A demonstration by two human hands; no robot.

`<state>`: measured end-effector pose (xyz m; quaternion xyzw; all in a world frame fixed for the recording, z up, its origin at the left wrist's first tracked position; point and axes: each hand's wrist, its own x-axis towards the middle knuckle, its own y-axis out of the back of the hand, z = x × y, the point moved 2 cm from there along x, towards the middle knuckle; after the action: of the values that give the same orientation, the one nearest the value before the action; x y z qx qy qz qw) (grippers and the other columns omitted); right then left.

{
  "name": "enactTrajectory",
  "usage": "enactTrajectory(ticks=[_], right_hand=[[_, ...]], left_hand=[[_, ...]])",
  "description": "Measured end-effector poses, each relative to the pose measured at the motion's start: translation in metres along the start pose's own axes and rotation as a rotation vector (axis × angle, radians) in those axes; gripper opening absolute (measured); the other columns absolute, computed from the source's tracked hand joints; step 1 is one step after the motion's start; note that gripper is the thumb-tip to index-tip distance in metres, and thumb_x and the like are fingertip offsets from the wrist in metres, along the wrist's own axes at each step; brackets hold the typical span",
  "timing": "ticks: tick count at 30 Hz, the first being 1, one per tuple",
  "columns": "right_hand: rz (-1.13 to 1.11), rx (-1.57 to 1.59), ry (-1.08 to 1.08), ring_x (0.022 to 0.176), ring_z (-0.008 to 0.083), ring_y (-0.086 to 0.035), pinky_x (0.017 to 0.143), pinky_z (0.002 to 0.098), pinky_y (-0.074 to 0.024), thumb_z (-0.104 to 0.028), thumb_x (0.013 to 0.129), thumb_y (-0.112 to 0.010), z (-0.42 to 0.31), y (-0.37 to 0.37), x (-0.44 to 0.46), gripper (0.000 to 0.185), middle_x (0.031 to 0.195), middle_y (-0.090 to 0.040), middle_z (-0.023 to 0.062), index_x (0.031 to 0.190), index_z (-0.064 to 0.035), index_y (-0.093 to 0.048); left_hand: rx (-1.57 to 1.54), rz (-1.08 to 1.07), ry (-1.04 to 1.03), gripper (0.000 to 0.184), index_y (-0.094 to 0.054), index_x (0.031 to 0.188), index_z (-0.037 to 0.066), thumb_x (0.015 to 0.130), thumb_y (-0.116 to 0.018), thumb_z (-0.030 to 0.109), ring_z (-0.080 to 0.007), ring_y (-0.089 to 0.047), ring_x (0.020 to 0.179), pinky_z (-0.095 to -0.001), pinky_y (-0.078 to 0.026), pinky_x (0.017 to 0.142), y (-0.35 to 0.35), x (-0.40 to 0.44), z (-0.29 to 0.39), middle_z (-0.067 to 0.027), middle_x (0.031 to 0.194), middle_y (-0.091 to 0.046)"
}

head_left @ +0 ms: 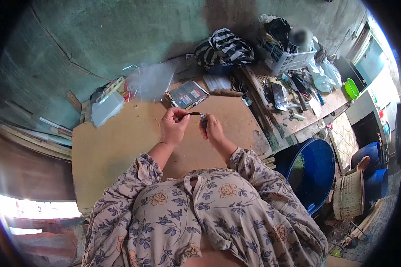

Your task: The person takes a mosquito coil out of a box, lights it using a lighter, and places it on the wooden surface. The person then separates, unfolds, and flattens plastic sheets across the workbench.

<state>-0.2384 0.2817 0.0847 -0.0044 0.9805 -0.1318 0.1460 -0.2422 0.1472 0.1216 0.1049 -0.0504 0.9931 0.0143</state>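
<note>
A person in a floral-print shirt [165,213] works bare-handed above a tan board [120,142], the left hand [173,129] pinched narrow on a thin dark strip [194,113] and the right hand [215,130] closed around a small blue-grey item [203,119], possibly a lighter. The strip arcs between the two hands, over the near side of a flat, dark box [187,95]; its far end reaches the top of the small item, though whether the two are touching or joined cannot be told. Handling of this kind would seem to call for a light fingertip pinch close to the strip's end, a steady right-hand grip, and both wrists held low over the board so that the meeting point does not wander. Fingertips are best set clear of that point, and a gentle bend should be safer than a hard pull, which might slip the strip free. Lettering on the box's near edge appears to read "VAPE"; a pale label on its face carries print too small to make out. No legible marking shows on the strip or the small item. Beyond the box sits a black-and-white striped bundle [227,48], near a pale plastic crate [287,62].
</note>
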Motion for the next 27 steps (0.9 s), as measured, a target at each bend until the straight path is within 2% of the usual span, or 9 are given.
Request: enactTrajectory(ticks=[2, 18, 20, 25, 27], right_hand=[[-0.014, 0.004, 0.001, 0.029, 0.0142, -0.030, 0.030, 0.0276, -0.0255, -0.032, 0.085, -0.022, 0.0024, 0.0001, 0.0026, 0.046, 0.038, -0.035, 0.0036, 0.049, -0.0075, -0.039], [-0.051, 0.024, 0.017, 0.030, 0.0150, -0.029, 0.031, 0.0278, -0.0257, -0.031, 0.084, -0.021, 0.0004, 0.0006, 0.0035, 0.045, 0.039, -0.034, 0.0040, 0.050, -0.0076, -0.039], [-0.040, 0.021, 0.028, 0.030, 0.0146, -0.030, 0.030, 0.0277, -0.0250, -0.032, 0.084, -0.023, 0.0011, 0.0012, 0.0033, 0.045, 0.038, -0.035, 0.0036, 0.050, -0.0076, -0.040], [0.015, 0.040, -0.019, 0.030, 0.0142, -0.030, 0.030, 0.0277, -0.0243, -0.034, 0.083, -0.024, 0.0008, 0.0015, 0.0031, 0.046, 0.038, -0.036, 0.0032, 0.048, -0.0078, -0.040], [-0.004, -0.002, -0.007, 0.030, 0.0157, -0.030, 0.030, 0.0287, -0.0252, -0.032, 0.085, -0.020, -0.0001, 0.0019, 0.0028, 0.048, 0.038, -0.035, 0.0051, 0.050, -0.0060, -0.040]], left_hand=[[-0.029, 0.014, -0.019, 0.015, -0.049, 0.083, 0.003, 0.072, -0.058, -0.002, -0.0039, -0.050, 0.066, -0.0164, -0.043, 0.060, 0.0000, 0.0011, -0.0019, -0.0031, 0.079, -0.056], [-0.078, 0.012, -0.041, 0.015, -0.048, 0.082, 0.004, 0.072, -0.058, -0.003, -0.0044, -0.051, 0.069, -0.0166, -0.043, 0.062, 0.0010, 0.0017, -0.0055, -0.0040, 0.082, -0.057], [-0.070, -0.003, -0.018, 0.015, -0.047, 0.083, 0.003, 0.073, -0.055, -0.006, -0.0094, -0.054, 0.074, -0.0200, -0.045, 0.069, 0.0008, 0.0011, -0.0062, -0.0059, 0.082, -0.056], [-0.048, -0.009, -0.037, 0.015, -0.047, 0.083, 0.003, 0.073, -0.055, -0.006, -0.0090, -0.054, 0.075, -0.0200, -0.045, 0.069, 0.0003, 0.0016, -0.0064, -0.0058, 0.083, -0.056], [-0.018, -0.011, -0.048, 0.015, -0.047, 0.083, 0.003, 0.073, -0.056, -0.005, -0.0087, -0.054, 0.074, -0.0199, -0.045, 0.068, 0.0001, 0.0015, -0.0053, -0.0057, 0.083, -0.056]])
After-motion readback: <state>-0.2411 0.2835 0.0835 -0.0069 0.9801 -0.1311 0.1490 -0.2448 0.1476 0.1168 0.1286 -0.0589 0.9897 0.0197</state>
